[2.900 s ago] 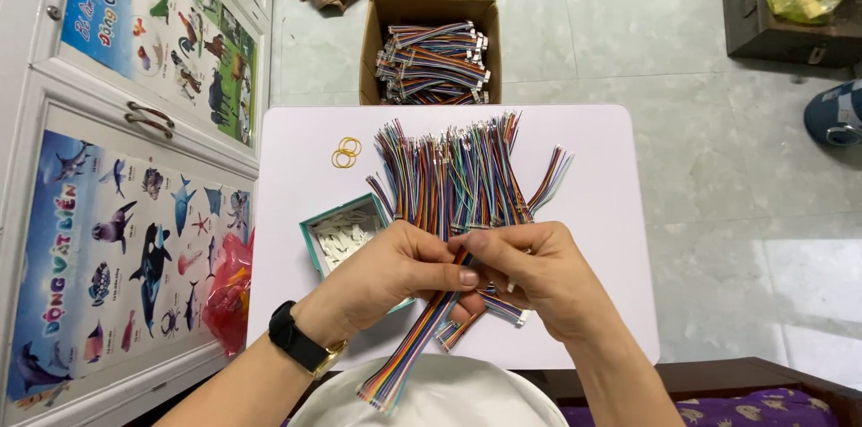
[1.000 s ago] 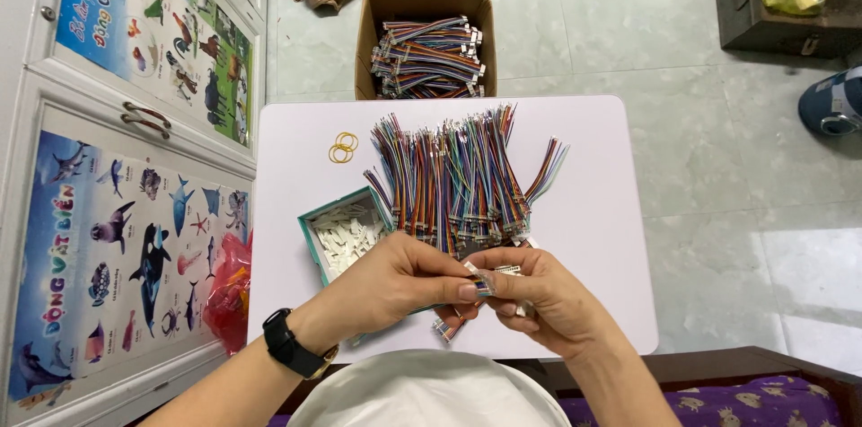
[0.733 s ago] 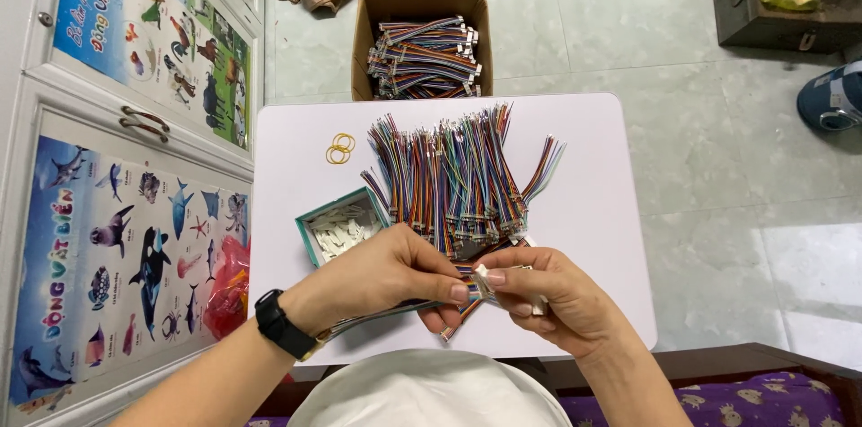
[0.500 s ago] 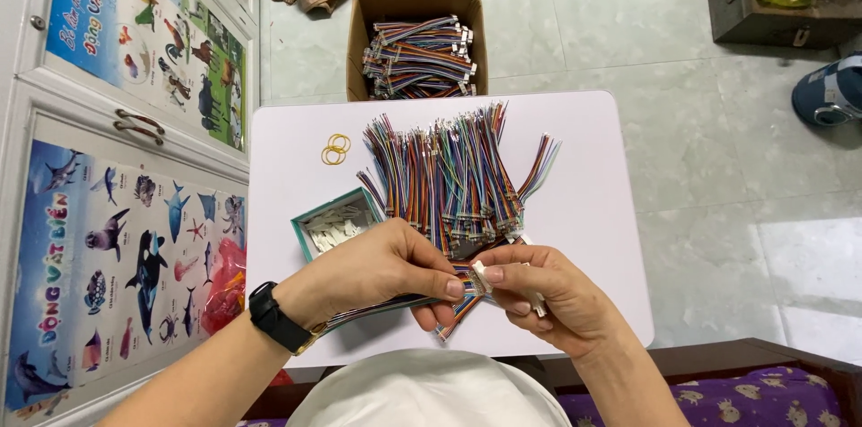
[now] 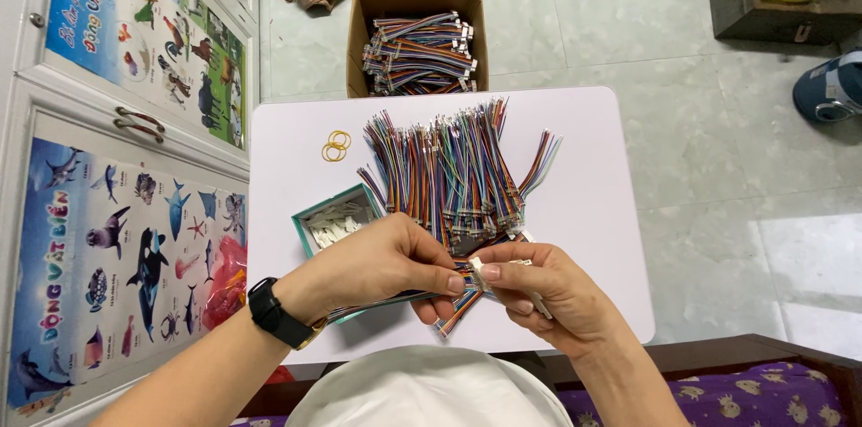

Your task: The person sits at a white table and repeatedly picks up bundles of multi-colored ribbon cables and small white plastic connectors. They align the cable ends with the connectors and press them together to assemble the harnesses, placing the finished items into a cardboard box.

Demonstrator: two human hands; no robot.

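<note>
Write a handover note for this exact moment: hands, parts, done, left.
Left hand: fingers pinch a rainbow ribbon cable at its end.
Right hand: fingers hold a small white connector against that cable end.
Parts: loose pile of ribbon cables mid-table; teal tray of white connectors left of it; yellow rubber bands further back.
Done: bundled cables fill the cardboard box on the floor.
Left: the table pile looks unbundled; whether the connector is seated cannot be told.
</note>
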